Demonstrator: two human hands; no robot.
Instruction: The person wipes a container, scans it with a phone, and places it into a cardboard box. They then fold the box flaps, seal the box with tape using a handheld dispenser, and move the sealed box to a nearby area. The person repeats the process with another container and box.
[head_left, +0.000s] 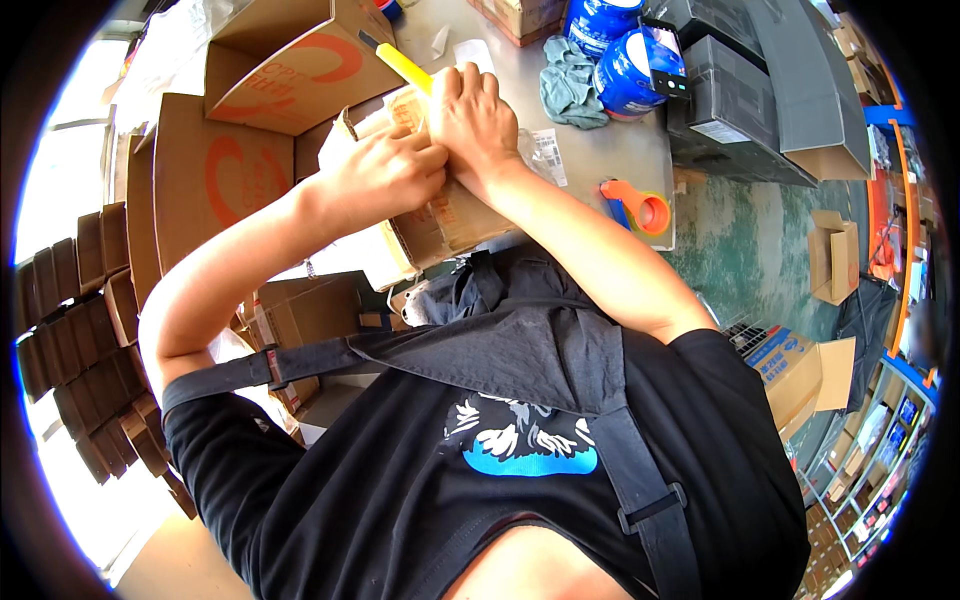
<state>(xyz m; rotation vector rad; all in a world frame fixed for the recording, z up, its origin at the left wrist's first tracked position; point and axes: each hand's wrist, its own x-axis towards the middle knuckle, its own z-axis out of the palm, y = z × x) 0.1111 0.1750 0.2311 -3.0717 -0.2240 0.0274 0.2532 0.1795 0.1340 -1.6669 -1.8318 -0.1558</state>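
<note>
Both my hands are together over a cardboard box (450, 217) with clear tape and red print, at the near edge of the metal table. My right hand (476, 116) is closed around a yellow utility knife (405, 67), whose dark tip points up and left, away from the box. My left hand (394, 165) lies on the box against my right hand, its fingers curled; whether it grips a flap or tape is hidden. A white piece and a torn cardboard edge show beside my left hand.
Large open cartons (300, 82) stand at the left. An orange tape dispenser (645, 210) lies on the right of the table (592, 161). Behind it are a grey-green cloth (570, 86), blue tubs (626, 75), a phone (666, 60) and black boxes (731, 97).
</note>
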